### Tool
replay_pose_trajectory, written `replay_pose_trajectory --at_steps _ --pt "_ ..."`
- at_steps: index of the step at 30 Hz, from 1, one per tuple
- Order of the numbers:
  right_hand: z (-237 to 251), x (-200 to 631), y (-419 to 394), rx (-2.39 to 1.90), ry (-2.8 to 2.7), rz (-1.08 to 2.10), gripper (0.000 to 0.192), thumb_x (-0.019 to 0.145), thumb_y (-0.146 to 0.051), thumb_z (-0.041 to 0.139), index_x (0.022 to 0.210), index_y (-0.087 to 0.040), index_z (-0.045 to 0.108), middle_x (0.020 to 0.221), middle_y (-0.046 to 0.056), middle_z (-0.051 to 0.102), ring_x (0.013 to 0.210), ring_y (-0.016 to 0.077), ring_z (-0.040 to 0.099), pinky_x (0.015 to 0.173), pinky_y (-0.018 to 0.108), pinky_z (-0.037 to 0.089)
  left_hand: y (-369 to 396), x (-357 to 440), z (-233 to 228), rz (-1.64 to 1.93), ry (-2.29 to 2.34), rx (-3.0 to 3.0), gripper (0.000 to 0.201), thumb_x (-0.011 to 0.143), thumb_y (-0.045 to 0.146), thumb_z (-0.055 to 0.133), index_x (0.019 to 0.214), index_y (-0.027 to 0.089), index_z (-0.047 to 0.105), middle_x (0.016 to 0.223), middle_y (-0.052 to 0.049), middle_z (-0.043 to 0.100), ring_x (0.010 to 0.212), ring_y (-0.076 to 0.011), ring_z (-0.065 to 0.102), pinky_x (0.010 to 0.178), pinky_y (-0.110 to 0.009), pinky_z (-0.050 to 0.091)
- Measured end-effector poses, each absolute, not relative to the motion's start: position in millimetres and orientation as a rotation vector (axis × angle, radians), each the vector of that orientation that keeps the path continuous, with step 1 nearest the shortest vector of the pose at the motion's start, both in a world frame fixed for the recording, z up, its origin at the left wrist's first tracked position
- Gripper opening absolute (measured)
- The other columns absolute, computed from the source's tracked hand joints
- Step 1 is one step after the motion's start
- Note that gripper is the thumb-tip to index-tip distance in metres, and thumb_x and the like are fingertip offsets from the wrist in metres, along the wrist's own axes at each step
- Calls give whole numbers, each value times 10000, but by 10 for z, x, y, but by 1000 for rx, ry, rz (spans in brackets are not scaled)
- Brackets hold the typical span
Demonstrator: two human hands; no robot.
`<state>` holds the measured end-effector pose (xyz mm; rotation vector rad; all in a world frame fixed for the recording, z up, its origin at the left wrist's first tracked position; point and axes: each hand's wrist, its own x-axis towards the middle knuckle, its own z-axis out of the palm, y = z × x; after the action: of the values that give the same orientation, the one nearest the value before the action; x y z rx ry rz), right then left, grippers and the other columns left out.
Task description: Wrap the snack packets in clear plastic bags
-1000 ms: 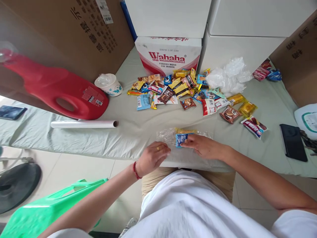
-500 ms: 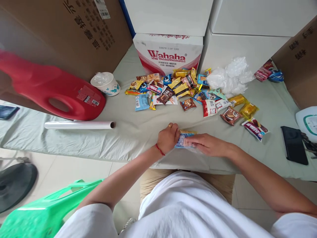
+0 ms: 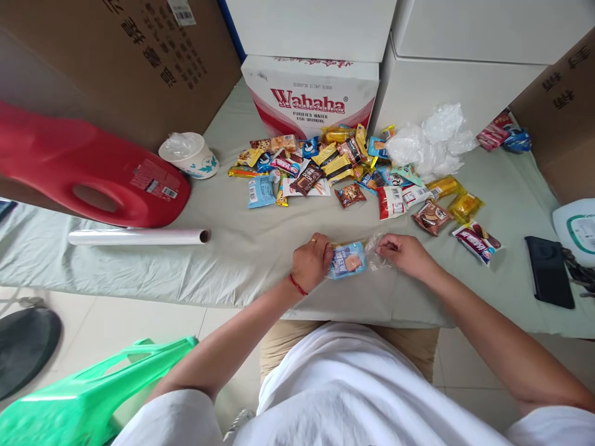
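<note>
A blue snack packet (image 3: 348,261) lies inside a clear plastic bag (image 3: 375,253) near the table's front edge, with a yellowish edge showing behind it. My left hand (image 3: 312,259) is closed around the left end of the packet and bag. The fingers of my right hand (image 3: 405,254) pinch the loose right end of the bag, apart from the packet. Beyond my hands lies a heap of wrapped snacks (image 3: 337,168). A brown snack packet (image 3: 432,217) and a purple-and-white one (image 3: 478,241) lie to the right.
Crumpled clear bags (image 3: 425,144) sit at the back right, before white boxes. A paper cup (image 3: 189,156), a red jug (image 3: 97,170) and a white roll (image 3: 139,236) stand or lie left. On the right is a black phone (image 3: 550,272). A green stool (image 3: 83,393) is below.
My right hand has moved right, off the blue packet, and now pinches the bag's end. More of the packet shows. My left hand keeps its hold; the view has shifted slightly.
</note>
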<state>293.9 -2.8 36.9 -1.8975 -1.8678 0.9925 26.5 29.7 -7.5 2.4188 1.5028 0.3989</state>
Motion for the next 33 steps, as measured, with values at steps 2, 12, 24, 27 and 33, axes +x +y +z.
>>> replay_pose_trajectory --at_steps 2,12,24,27,33 --pt "305 2936 -27 -2013 -1950 719 126 903 -257 587 910 -183 689 854 57 678 753 212 623 689 319 479 293 260 -81 419 1502 2413 218 1023 264 370 988 209 578 974 -69 691 807 -183 665 672 -279 459" --pt "567 2165 -472 -1238 -2247 157 388 990 -156 533 1339 -288 640 1260 110 656 1038 224 667 919 364 575 264 298 44 311 1566 2289 285 1051 311 339 1091 200 599 1070 -84 703 878 -204 683 710 -297 463" --pt "72 2249 -209 -1300 -2034 634 298 1000 -218 561 1247 -269 721 1248 109 626 1008 222 667 909 417 595 350 -285 492 372 1275 1591 358 866 508 605 676 208 568 627 12 619 606 -158 559 585 -270 389" --pt "64 2199 -214 -1323 -1998 671 336 971 -173 558 1273 -250 686 1248 118 616 1070 245 653 942 435 581 256 7 485 459 1147 1468 321 894 461 558 715 199 608 675 -3 677 641 -163 608 623 -269 455" --pt "167 2339 -232 -1363 -1901 831 579 903 -139 538 1470 -253 501 1323 124 603 908 218 651 843 407 588 117 482 348 476 1309 1906 327 944 223 428 1018 210 747 974 -51 784 875 -212 704 828 -326 507"
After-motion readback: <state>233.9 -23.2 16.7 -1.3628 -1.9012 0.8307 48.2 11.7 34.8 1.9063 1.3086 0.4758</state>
